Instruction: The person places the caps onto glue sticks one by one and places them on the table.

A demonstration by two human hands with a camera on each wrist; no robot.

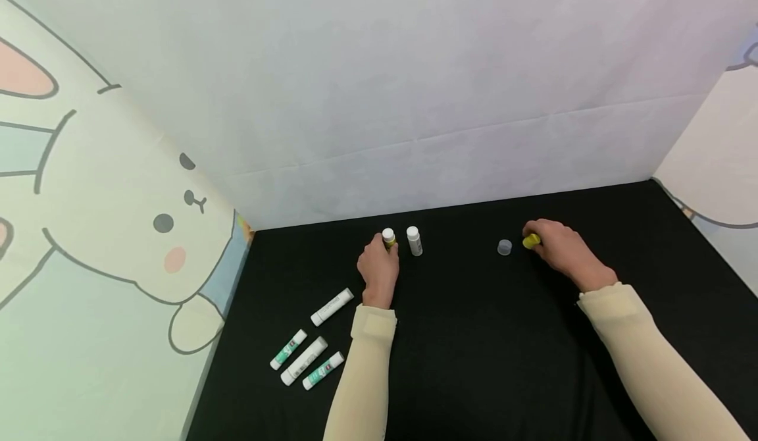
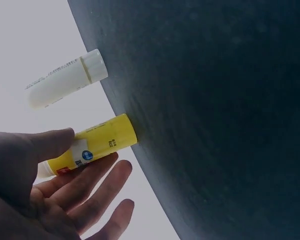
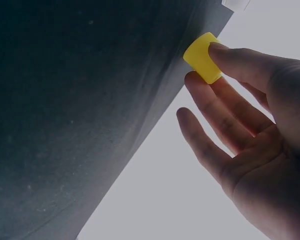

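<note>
My left hand (image 1: 379,270) (image 2: 55,185) pinches a yellow glue stick (image 1: 389,237) (image 2: 97,142) with a white top between thumb and fingers; its yellow end is at the black cloth. Just right of it in the head view, a white stick (image 1: 414,241) (image 2: 67,78) stands upright. On the right, my right hand (image 1: 562,250) (image 3: 255,125) holds a small yellow cap (image 1: 531,241) (image 3: 203,57) between thumb and fingertips. A translucent cap (image 1: 505,247) lies on the cloth to the left of that hand.
The black table (image 1: 474,362) has several sticks at its left: a white one (image 1: 332,307), a larger white one (image 1: 304,361) and two green-and-white ones (image 1: 288,349) (image 1: 323,370). A pale cloth wall (image 1: 414,99) rises behind; a cartoon-print wall (image 1: 106,197) stands left.
</note>
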